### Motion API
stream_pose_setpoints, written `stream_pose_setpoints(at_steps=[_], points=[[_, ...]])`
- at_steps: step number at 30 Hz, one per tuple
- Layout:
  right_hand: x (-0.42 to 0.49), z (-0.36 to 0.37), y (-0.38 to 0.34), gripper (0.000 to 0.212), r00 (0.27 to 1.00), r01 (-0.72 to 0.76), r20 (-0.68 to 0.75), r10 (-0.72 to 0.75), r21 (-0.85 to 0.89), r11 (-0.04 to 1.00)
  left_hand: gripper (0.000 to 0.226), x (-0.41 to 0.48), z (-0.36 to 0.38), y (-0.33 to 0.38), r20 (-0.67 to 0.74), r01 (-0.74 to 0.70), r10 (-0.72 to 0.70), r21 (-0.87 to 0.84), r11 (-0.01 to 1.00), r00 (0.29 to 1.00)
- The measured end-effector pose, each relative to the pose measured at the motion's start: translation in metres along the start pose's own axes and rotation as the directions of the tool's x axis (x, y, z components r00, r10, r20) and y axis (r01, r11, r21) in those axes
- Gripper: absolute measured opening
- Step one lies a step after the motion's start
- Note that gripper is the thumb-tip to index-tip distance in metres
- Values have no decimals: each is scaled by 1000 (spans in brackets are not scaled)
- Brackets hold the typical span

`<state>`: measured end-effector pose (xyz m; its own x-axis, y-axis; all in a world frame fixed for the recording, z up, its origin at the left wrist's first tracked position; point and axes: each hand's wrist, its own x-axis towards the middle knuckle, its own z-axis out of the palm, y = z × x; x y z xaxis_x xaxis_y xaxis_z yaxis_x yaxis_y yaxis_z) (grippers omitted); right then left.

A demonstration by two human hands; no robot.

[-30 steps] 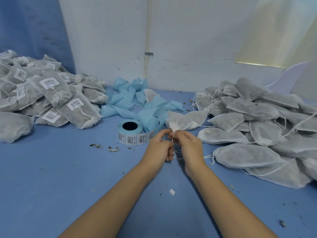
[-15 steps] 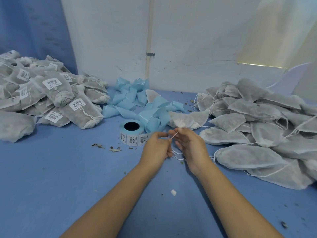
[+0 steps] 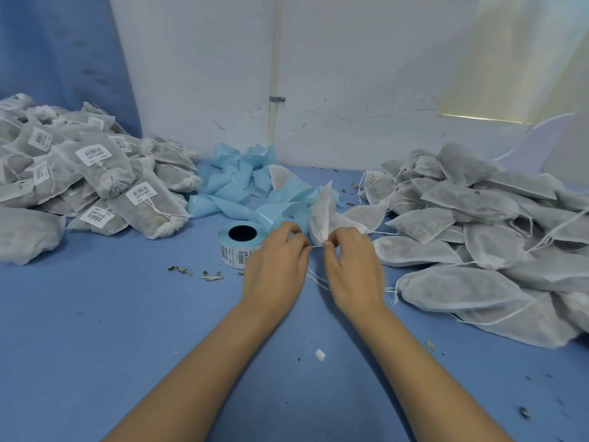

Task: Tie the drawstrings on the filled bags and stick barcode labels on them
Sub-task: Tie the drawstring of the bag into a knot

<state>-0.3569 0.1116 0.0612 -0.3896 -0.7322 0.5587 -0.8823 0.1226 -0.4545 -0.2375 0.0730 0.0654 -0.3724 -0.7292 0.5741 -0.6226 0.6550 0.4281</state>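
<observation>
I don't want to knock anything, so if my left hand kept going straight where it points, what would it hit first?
Probably the bag your right hand holds up: the left hand points forward and rightward at it, pinching its drawstring. Depth is unclear; the blue backing strips lie behind.

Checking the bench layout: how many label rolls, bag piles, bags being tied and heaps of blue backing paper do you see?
Label roll: 1
Bag piles: 2 (labelled pile, unlabelled pile)
Bag being tied: 1
Blue backing-paper heap: 1
Total: 5

2 bare forearms, left hand, right hand
</observation>
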Motion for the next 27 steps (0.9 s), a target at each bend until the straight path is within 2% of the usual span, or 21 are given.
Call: stream_pose_setpoints(at_steps=[2, 4, 9, 17, 21, 27], points=[[-2, 0, 0, 17, 999, 53, 2, -53, -136, 989, 22, 0, 3, 3, 18, -88, 88, 3, 996, 996], [-4, 0, -1, 18, 995, 96, -17, -101, -165, 982, 21, 0, 8, 3, 35, -120, 122, -37, 992, 992], [-6, 0, -1, 48, 988, 151, -11, -152, -66, 986, 17, -3, 17, -1, 39, -38, 48, -212, 977, 998], [-8, 0, -3, 43, 976, 196, -108, -191, 39, 980, 16, -4, 15, 1, 11, -115, 120, -220, 969, 993], [-6, 2, 2, 27, 991, 70, -128, -44, 204, 976, 22, -5, 17, 3, 16, -140, 155, -347, 927, 988], [-5, 6, 4, 22, 978, -131, -64, 199, 553, 823, 15, -9, 23, 3, 116, 53, -3, -432, 900, 993]])
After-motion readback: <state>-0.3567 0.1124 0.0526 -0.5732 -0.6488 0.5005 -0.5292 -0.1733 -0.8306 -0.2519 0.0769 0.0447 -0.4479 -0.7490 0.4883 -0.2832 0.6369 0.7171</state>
